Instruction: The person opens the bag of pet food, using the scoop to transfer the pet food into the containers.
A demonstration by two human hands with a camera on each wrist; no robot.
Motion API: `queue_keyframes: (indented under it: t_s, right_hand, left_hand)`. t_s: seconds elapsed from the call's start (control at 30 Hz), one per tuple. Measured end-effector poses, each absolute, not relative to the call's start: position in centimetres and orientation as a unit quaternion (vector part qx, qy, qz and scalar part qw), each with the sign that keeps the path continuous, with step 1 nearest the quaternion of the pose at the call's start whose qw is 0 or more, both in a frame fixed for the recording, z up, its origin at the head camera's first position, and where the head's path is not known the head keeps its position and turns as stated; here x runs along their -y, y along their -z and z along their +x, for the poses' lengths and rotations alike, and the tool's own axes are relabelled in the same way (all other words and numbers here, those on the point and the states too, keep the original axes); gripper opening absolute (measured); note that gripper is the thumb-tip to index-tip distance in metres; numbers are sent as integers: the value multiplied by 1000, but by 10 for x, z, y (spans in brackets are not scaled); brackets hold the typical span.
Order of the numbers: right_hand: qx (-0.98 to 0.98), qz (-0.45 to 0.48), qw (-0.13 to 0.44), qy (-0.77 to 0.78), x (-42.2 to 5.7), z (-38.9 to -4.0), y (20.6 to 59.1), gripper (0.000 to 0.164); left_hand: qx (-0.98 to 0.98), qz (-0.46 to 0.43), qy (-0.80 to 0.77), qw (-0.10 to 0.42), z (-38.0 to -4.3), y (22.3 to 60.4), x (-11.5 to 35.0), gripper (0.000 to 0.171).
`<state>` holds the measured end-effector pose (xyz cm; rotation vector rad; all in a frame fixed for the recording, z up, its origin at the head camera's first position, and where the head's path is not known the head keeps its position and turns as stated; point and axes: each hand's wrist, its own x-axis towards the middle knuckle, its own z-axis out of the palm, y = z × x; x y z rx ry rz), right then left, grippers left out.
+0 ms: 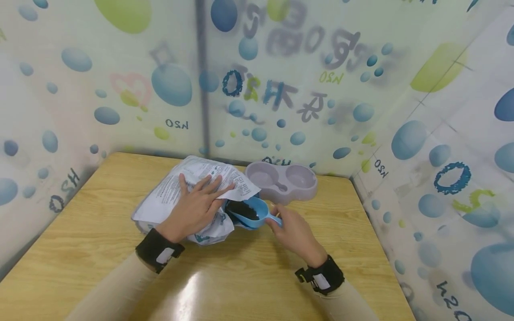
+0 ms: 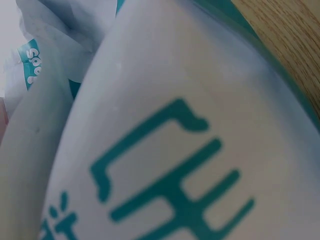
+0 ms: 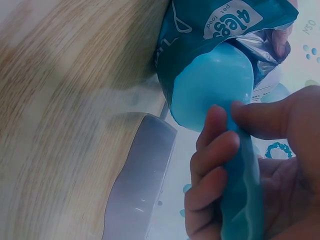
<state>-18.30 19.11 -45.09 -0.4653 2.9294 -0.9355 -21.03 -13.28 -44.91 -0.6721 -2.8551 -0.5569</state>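
A white and teal pet food bag (image 1: 164,200) lies on its side, its mouth facing right. My left hand (image 1: 192,209) rests on top of it with fingers spread, close behind the opening. My right hand (image 1: 295,232) grips the handle of a light blue scoop (image 1: 261,208), whose front part is inside the bag's mouth. Dark pet food (image 1: 241,209) lies in the scoop. In the right wrist view the scoop's rounded back (image 3: 212,85) sits against the bag's teal edge (image 3: 185,60). Bag film with teal print (image 2: 175,165) fills most of the left wrist view.
A grey double pet bowl (image 1: 307,194) stands at the back of the wooden table (image 1: 341,245), just right of the bag. Behind the table and along both sides are pale walls (image 1: 281,147) with blue and green dots.
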Motion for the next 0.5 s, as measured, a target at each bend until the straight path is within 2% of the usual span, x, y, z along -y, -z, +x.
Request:
queue_keyframes:
  t_s: [0.5]
  right_hand:
    - [-936, -160, 29, 314, -195, -185, 460, 4]
  left_hand:
    - [952, -224, 197, 75, -211, 450, 134, 54]
